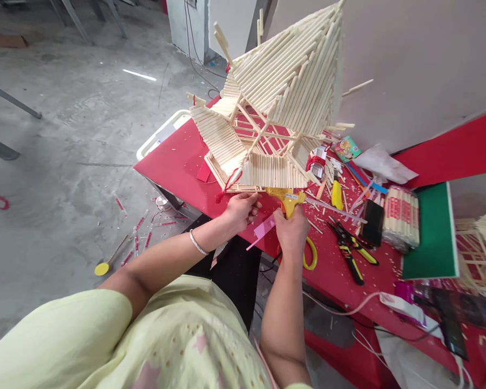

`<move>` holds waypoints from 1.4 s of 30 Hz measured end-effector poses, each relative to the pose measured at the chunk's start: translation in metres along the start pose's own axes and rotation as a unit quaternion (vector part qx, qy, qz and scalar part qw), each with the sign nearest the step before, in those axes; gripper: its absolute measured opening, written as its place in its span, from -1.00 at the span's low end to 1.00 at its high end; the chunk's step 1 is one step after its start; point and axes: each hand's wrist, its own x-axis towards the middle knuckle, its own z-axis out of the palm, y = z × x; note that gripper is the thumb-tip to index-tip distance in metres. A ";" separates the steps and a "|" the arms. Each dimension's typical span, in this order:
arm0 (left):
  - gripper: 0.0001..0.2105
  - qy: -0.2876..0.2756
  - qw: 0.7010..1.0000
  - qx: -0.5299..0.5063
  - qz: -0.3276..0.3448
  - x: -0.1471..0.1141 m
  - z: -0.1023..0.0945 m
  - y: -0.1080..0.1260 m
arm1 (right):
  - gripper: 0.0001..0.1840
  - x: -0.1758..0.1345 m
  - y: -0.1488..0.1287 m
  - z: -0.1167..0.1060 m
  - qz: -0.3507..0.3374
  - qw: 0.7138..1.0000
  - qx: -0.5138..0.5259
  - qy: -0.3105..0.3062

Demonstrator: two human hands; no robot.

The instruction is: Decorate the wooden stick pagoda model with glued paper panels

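A yellow hot glue gun is in my right hand, its front end up against the lower edge of a model house built of pale wooden sticks. A pale pink glue stick extends from its right side. My left hand is closed in a pinch just left of the gun, close to the model's front base edge; what its fingertips grip is too small to make out. Above both hands is a slatted lower panel, and a red tassel hangs at the model's front corner.
On the red table, to the right, lie pliers, a yellow cutter, a black phone and bundled sticks. Yellow scissors handles stick out by my right wrist. A green board and a power strip are farther right.
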 end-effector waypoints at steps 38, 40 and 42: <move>-0.91 -0.021 0.999 -0.048 0.014 0.000 -0.004 0.000 | -0.56 -0.011 -0.001 -0.003 0.037 0.999 0.032 0.005; -0.91 -0.021 0.998 -0.051 0.013 -0.001 -0.003 0.001 | -0.53 -0.013 0.000 -0.004 0.046 0.998 0.038 0.010; -0.92 -0.023 0.998 -0.053 0.012 -0.002 -0.003 0.002 | -0.49 -0.016 0.001 -0.006 0.054 0.997 0.049 0.009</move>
